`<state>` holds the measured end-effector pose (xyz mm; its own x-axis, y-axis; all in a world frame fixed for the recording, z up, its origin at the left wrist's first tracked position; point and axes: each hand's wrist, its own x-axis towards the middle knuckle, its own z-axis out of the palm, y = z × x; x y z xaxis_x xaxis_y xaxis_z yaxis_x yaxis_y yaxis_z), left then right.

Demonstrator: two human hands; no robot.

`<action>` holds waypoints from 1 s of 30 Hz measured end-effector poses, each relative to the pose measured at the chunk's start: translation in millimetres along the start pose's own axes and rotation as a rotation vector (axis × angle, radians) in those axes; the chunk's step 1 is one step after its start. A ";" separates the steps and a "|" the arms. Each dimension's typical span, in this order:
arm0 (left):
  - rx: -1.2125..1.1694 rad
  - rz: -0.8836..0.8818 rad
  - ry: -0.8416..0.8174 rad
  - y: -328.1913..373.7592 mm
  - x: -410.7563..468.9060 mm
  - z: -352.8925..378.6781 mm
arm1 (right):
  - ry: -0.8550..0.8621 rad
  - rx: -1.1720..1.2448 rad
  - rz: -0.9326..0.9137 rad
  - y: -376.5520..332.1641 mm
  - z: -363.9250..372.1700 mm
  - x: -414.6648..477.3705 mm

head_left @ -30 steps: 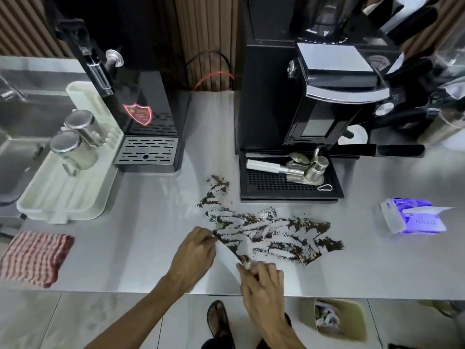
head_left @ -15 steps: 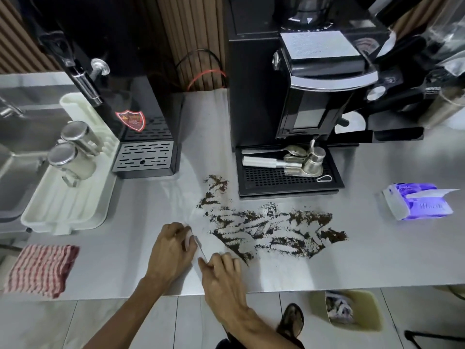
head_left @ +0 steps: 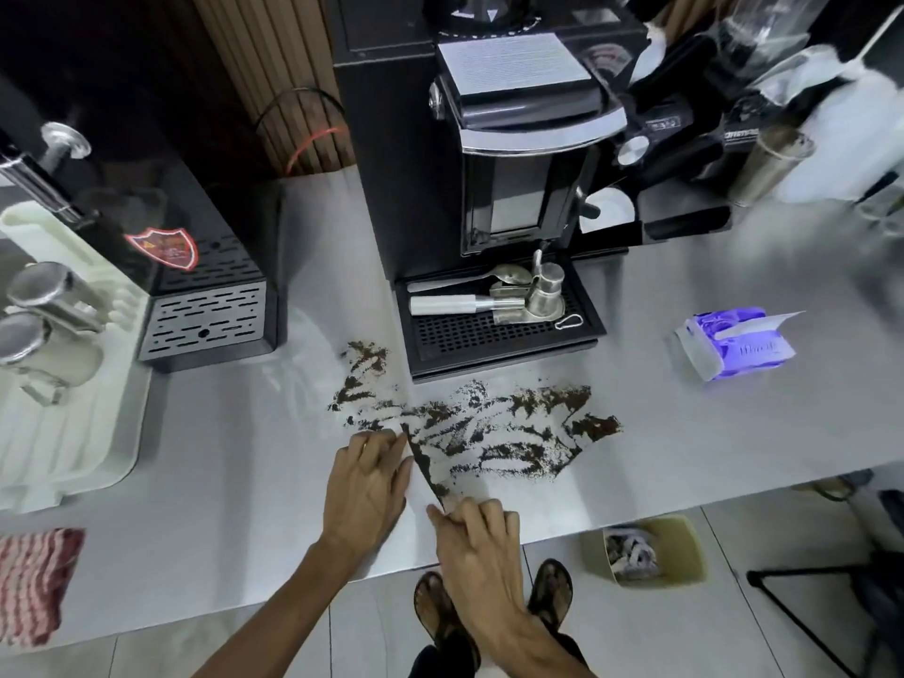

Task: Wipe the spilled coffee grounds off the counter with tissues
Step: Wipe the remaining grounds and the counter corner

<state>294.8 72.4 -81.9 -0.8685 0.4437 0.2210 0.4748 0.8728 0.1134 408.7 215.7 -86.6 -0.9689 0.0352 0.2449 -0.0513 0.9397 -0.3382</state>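
Dark coffee grounds (head_left: 494,433) lie smeared in streaks across the steel counter (head_left: 235,462), in front of the black coffee machine. A white tissue (head_left: 416,474) lies flat on the counter at the left edge of the spill, its edge dark with grounds. My left hand (head_left: 367,486) presses flat on the tissue's left part. My right hand (head_left: 477,540) pinches the tissue's near corner at the counter's front edge. A purple tissue pack (head_left: 734,342) sits open at the right.
The coffee machine (head_left: 469,154) and its drip tray with metal tools (head_left: 494,310) stand behind the spill. A second black machine (head_left: 195,286) and a white drying rack (head_left: 63,423) with steel cups are left. A checked cloth (head_left: 34,579) lies at the near left. A bin (head_left: 645,550) stands on the floor.
Both hands with the tissue have shifted right, back against the left edge of the spill. The grounds by the tissue's edge are gathered into a dark line.
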 end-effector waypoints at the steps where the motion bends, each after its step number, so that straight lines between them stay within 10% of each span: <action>1: -0.003 0.015 -0.005 4.5 2.3 2.3 | 0.007 -0.002 0.018 4.9 -3.1 -1.3; 30: -0.184 0.147 0.001 111.8 45.9 25.4 | 0.079 0.119 0.518 112.0 -51.7 24.9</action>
<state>304.4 195.5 -83.7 -0.7877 0.5633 0.2494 0.6146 0.7467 0.2545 391.3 339.4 -71.5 -0.8534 0.5142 0.0848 0.3974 0.7474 -0.5324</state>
